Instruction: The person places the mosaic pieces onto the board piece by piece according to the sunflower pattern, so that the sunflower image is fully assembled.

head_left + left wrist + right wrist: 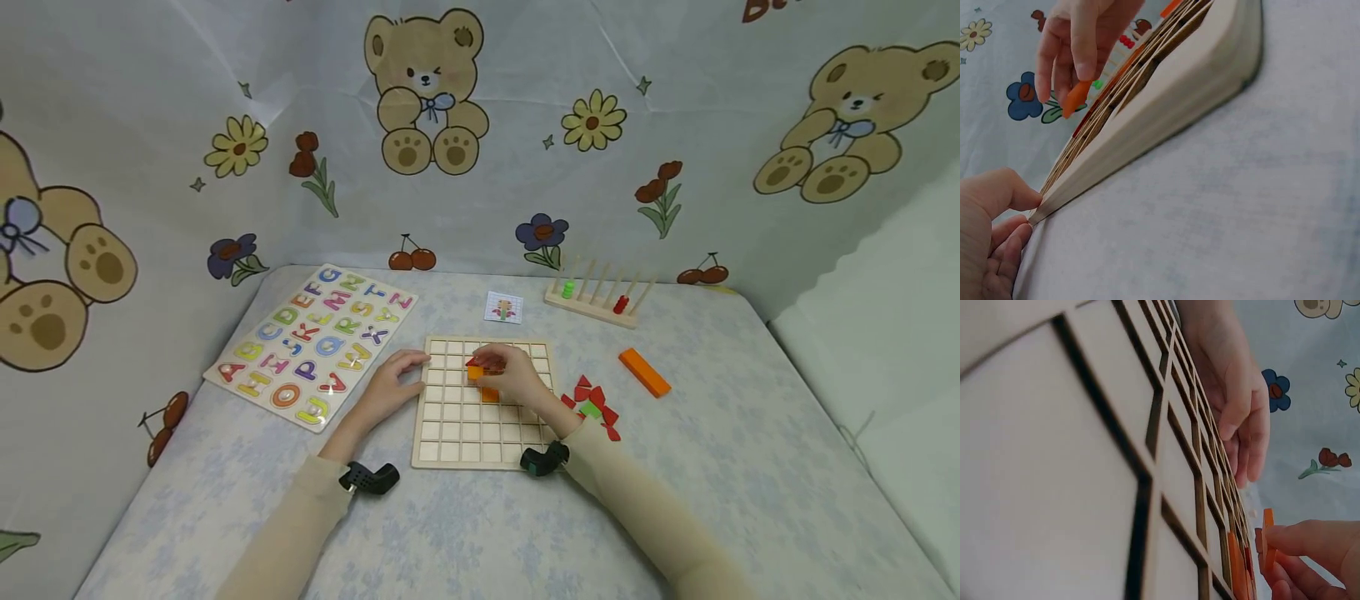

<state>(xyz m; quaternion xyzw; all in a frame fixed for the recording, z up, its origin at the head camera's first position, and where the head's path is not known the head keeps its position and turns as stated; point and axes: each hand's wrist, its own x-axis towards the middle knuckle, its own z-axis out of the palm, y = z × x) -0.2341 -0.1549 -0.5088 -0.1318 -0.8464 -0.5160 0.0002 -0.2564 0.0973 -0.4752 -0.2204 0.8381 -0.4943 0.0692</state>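
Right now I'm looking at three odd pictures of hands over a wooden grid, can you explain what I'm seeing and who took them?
No machine here: a person works with bare hands and wears three cameras. The wide picture comes from the head; the two close ones come from the wrists.

On the cloth-covered table lies a wooden grid board. The left hand rests against its left edge. The right hand pinches a small orange tile above the board; another orange tile already sits in a cell.

Around it lie an alphabet puzzle, a picture card, a peg rack, an orange bar and a pile of red and green pieces.
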